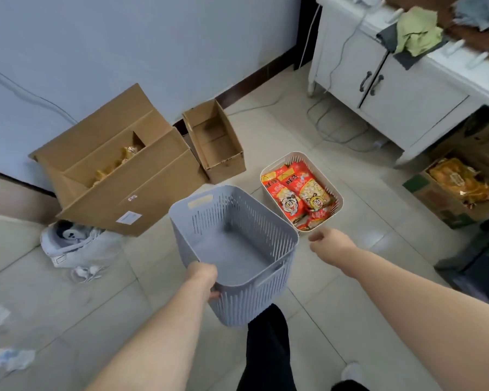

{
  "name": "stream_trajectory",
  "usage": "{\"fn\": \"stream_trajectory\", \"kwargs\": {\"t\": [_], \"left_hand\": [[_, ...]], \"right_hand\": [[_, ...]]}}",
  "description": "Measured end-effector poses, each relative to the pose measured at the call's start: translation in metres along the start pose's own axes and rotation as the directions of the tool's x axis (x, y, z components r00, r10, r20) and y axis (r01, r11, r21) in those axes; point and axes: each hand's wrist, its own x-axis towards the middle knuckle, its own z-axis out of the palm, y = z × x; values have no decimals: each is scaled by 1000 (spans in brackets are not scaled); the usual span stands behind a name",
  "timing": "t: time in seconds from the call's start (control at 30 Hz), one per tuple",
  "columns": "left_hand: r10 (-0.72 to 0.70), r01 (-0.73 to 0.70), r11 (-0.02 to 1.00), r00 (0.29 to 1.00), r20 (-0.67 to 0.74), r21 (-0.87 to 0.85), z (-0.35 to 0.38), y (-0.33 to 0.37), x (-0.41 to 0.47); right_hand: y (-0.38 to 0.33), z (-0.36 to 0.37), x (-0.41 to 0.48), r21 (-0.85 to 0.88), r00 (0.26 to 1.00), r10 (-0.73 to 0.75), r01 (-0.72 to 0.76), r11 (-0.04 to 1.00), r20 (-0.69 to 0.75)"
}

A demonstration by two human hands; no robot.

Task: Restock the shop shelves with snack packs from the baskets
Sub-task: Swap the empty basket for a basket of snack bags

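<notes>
My left hand (202,279) grips the near rim of an empty grey slotted basket (266,230) and holds it above the floor. Just to its right a white basket (338,197) stands on the tiles, filled with red snack packs (299,193). My right hand (329,241) hangs in the air beside the white basket's near corner, its fingers loosely curled and holding nothing.
A large open cardboard box (130,190) with yellow packs and a smaller empty box (218,142) lie by the wall. A white cabinet (393,94) stands at the right, with a carton of yellow packs (458,184) below it. Bags and paper scraps (76,246) litter the left floor.
</notes>
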Motion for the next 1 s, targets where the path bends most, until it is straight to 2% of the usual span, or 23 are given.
{"fn": "stream_trajectory", "kwargs": {"t": [0.2, 0.37, 0.43, 0.57, 0.73, 0.87, 1.0], "left_hand": [[14, -19, 991, 999, 38, 134, 13, 51, 80], [-2, -1, 999, 997, 83, 39, 27, 73, 113], [-21, 19, 1000, 996, 90, 20, 29, 78, 116], [-26, 16, 990, 997, 68, 140, 31, 90, 112], [40, -100, 965, 969, 242, 242, 52, 125, 86], [113, -189, 957, 941, 319, 220, 96, 150, 68], [203, -312, 908, 912, 357, 280, 157, 165, 71]], "right_hand": [[-44, 20, 75, -80, 998, -24, 29, 996, 61], [-62, 42, 120, -89, 996, -49, 55, 995, 69], [-60, 49, 129, -81, 995, -28, 36, 996, 93], [-48, 50, 132, -50, 989, 73, -67, 996, 126], [-29, 26, 135, 87, 986, 144, -152, 985, 89], [-2, 9, 154, 174, 982, 181, -187, 967, 49], [37, 10, 194, 262, 967, 249, -253, 931, 47]]}}
